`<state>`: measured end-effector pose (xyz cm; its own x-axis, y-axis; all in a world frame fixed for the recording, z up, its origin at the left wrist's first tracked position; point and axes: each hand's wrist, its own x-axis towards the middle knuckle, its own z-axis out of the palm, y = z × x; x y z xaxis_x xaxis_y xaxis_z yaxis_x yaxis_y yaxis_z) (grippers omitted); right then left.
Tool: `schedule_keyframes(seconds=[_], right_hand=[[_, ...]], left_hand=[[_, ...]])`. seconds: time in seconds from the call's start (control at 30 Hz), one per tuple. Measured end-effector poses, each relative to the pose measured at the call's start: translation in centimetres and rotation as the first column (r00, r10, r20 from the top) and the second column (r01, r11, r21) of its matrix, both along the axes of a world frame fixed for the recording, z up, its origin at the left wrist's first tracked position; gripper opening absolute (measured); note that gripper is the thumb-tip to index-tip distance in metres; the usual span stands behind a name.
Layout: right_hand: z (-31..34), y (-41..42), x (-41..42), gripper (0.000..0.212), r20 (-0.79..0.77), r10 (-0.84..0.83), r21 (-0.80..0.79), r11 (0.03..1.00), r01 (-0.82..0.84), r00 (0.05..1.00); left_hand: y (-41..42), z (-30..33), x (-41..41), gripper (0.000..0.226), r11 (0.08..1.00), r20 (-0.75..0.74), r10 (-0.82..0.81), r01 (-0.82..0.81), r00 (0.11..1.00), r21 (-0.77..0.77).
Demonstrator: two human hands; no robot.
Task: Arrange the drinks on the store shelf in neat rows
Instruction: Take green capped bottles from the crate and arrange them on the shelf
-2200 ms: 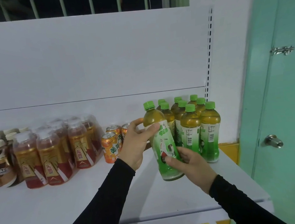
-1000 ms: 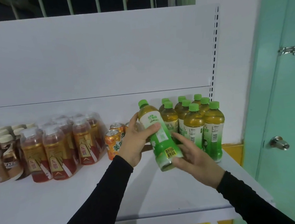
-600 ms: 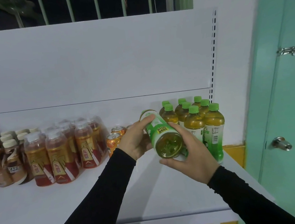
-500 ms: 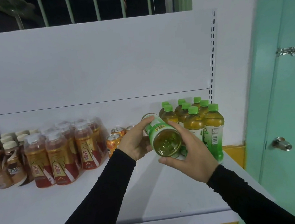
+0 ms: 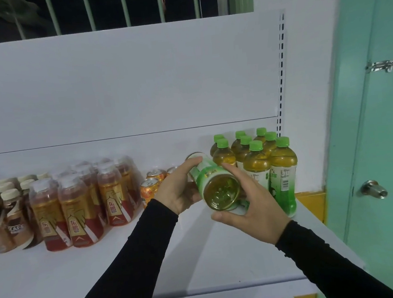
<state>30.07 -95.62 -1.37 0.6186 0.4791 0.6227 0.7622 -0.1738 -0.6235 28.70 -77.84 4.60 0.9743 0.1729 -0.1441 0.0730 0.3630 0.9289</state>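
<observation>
Long black sleeves, bare hands.

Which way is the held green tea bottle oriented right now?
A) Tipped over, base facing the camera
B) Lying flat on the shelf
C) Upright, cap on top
A: the green tea bottle shows its round base, held between left hand and right hand.

Dim, flat indoor light, soft forearm shadows on the white shelf, mild wide-angle bending at edges
</observation>
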Motion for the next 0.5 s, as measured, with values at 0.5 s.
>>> schedule_keyframes(seconds=[0.5], right_hand=[[-0.9,0.2,2.4,0.054,-0.455,0.154,0.086,0.988,-0.129,0.877]], left_hand=[[-0.7,-1.5,-1.5,0.074,0.890,0.425,-0.137,-0.077,0.895,0.449]])
